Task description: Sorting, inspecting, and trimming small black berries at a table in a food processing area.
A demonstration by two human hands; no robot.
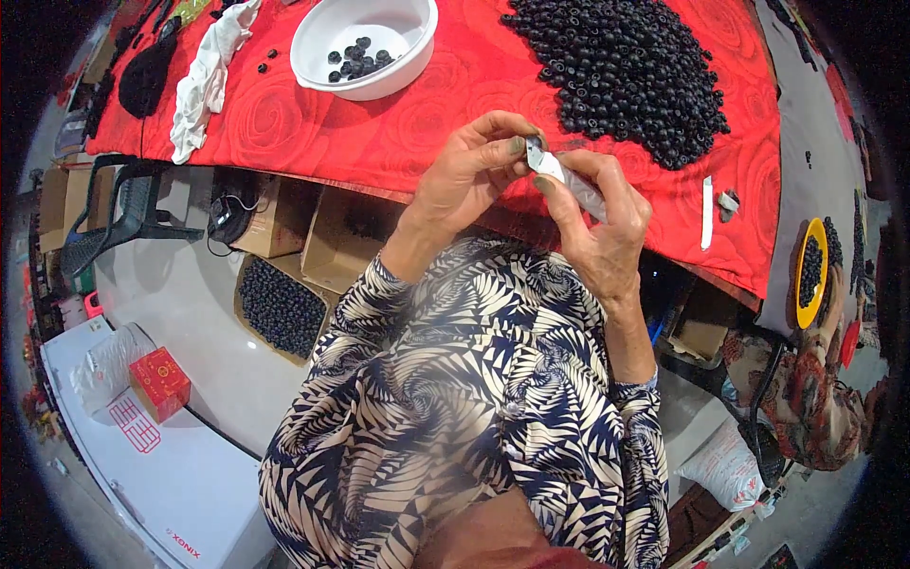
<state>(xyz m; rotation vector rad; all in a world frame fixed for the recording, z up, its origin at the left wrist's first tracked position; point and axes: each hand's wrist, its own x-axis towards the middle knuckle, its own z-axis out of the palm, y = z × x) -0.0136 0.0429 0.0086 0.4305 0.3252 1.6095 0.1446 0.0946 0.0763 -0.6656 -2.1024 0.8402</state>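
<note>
Above the near edge of the red table, my two hands meet. My left hand (464,175) is closed, its thumb and fingertips pinching a small dark round part (535,143), mostly hidden by the fingers. Wrapped round a white cylindrical roll (580,193), my right hand (614,226) holds it tilted, with its upper end against that part. A loose white flap (545,163) shows at this end. Just beyond my right hand lies a large pile of small black round parts (630,81), several with visible holes. A white bowl (409,68) farther left holds some similar black parts.
The red rose-patterned cloth (270,119) covers the table. A crumpled white cloth (204,85) lies left, a white strip (706,213) right. Below left, a cardboard box (327,296) contains more black parts. At far right, another person's arm (827,318) is beside a yellow plate (803,308).
</note>
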